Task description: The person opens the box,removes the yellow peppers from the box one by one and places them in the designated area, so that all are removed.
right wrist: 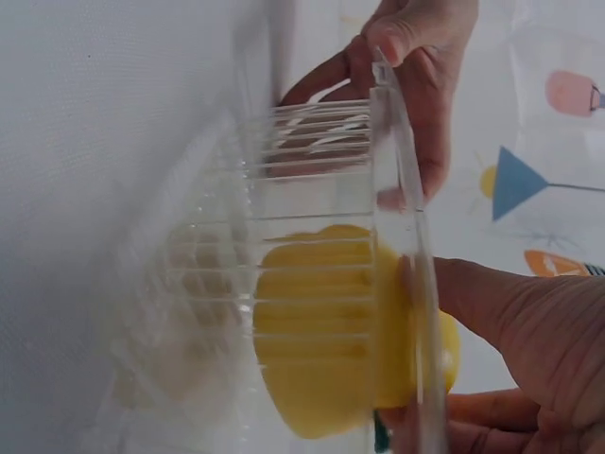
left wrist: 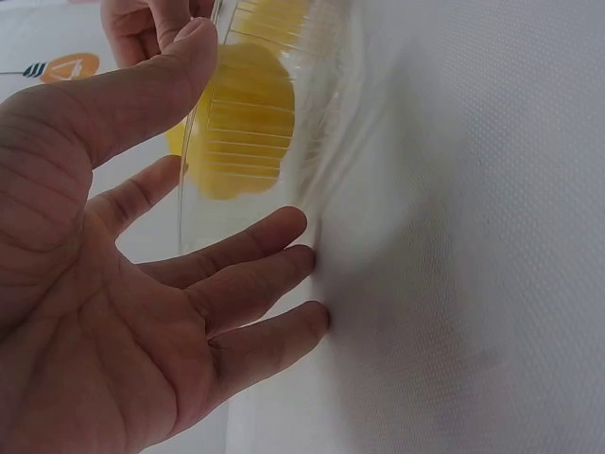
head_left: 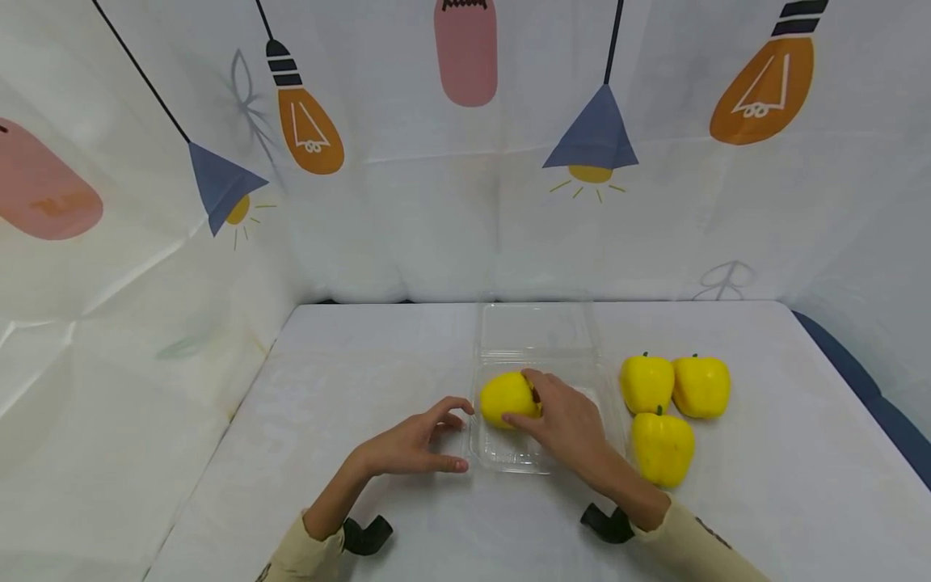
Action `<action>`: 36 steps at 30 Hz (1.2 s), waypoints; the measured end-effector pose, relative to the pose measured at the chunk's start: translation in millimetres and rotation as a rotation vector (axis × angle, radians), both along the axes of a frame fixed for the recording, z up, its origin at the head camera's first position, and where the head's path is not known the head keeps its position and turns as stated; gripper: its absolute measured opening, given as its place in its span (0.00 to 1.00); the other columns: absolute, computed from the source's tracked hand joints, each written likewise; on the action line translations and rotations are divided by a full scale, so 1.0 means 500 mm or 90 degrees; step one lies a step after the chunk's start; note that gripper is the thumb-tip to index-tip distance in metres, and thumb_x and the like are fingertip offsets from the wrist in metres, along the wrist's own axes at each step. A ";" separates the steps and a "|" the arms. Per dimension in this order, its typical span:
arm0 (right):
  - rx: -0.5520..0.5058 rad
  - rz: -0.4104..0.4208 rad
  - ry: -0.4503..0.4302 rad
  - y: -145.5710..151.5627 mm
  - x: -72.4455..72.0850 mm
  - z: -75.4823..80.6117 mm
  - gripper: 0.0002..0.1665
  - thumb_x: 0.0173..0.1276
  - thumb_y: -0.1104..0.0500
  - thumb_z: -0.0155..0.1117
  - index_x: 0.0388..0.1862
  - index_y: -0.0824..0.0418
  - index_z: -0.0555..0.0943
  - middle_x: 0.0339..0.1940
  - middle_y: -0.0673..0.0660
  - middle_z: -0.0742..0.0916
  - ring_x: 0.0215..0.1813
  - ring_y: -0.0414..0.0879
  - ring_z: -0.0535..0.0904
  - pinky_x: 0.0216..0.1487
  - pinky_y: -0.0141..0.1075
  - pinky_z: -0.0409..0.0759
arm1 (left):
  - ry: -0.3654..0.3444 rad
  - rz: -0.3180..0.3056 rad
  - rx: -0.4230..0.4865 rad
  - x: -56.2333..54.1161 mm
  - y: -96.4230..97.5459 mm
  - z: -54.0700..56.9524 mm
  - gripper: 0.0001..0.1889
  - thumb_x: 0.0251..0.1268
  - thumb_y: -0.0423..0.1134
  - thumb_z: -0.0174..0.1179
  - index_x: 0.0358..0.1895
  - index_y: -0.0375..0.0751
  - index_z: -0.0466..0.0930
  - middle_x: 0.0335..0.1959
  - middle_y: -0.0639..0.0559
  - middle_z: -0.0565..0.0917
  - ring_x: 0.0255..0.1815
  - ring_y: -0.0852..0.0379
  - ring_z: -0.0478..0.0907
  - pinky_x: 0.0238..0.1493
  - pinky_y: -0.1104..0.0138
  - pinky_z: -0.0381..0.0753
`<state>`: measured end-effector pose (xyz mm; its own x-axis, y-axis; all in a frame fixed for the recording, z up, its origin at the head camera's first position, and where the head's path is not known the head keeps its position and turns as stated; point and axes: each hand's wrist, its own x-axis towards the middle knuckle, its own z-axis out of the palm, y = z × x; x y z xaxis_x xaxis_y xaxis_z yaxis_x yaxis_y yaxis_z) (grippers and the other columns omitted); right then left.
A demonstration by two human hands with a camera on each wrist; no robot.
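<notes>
My right hand (head_left: 570,422) grips a yellow bell pepper (head_left: 503,400), thumb on the near side and fingers over its far side. The pepper lies on its side within the left part of a clear plastic container (head_left: 509,462), whose hinged lid (head_left: 537,327) is laid back. Through the ribbed wall, the right wrist view shows the pepper (right wrist: 317,331) low inside, its green stem partly hidden by the hand. My left hand (head_left: 414,440) is at the container's left wall, fingers spread and loosely bent, with the fingertips (left wrist: 288,227) right by the wall.
Three more yellow bell peppers stand on the white table (head_left: 349,356) right of the container: one at the back (head_left: 647,384), one farther right (head_left: 701,386), one nearer (head_left: 662,449). A white curtain (head_left: 436,218) with printed lamps hangs behind the table.
</notes>
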<state>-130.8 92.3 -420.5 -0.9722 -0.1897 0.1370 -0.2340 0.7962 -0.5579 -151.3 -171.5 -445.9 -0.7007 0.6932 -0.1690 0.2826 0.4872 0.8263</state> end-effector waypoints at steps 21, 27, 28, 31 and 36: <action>-0.003 0.022 -0.015 0.065 0.004 0.048 0.40 0.56 0.41 0.76 0.64 0.56 0.76 0.34 0.47 0.78 0.34 0.42 0.73 0.33 0.35 0.74 | -0.001 0.002 -0.005 0.004 0.001 0.001 0.37 0.60 0.49 0.70 0.69 0.54 0.58 0.62 0.47 0.76 0.64 0.53 0.72 0.66 0.50 0.67; 0.000 0.032 -0.027 0.089 0.006 0.063 0.42 0.57 0.38 0.74 0.66 0.55 0.75 0.37 0.48 0.80 0.35 0.42 0.73 0.34 0.36 0.73 | -0.002 -0.003 0.002 0.002 0.001 0.001 0.37 0.61 0.48 0.70 0.69 0.52 0.58 0.62 0.46 0.75 0.64 0.52 0.71 0.67 0.50 0.66; 0.002 0.032 -0.028 0.093 0.007 0.066 0.42 0.57 0.37 0.74 0.66 0.54 0.75 0.38 0.48 0.81 0.35 0.42 0.73 0.34 0.36 0.74 | -0.004 -0.003 0.004 0.002 0.001 0.001 0.37 0.61 0.48 0.70 0.69 0.52 0.57 0.63 0.46 0.75 0.64 0.52 0.71 0.67 0.50 0.66; -0.001 0.032 -0.031 0.104 0.009 0.073 0.42 0.57 0.37 0.74 0.66 0.54 0.75 0.39 0.49 0.81 0.36 0.44 0.75 0.33 0.35 0.74 | -0.006 -0.004 0.003 0.002 0.002 0.003 0.38 0.61 0.48 0.70 0.69 0.52 0.57 0.63 0.47 0.75 0.64 0.52 0.71 0.67 0.50 0.66; -0.006 0.037 -0.031 0.123 0.013 0.083 0.42 0.55 0.38 0.75 0.66 0.54 0.76 0.40 0.48 0.81 0.36 0.44 0.75 0.32 0.34 0.74 | -0.009 0.000 -0.002 0.003 0.003 0.007 0.38 0.61 0.48 0.70 0.69 0.52 0.57 0.63 0.46 0.75 0.64 0.51 0.71 0.67 0.49 0.66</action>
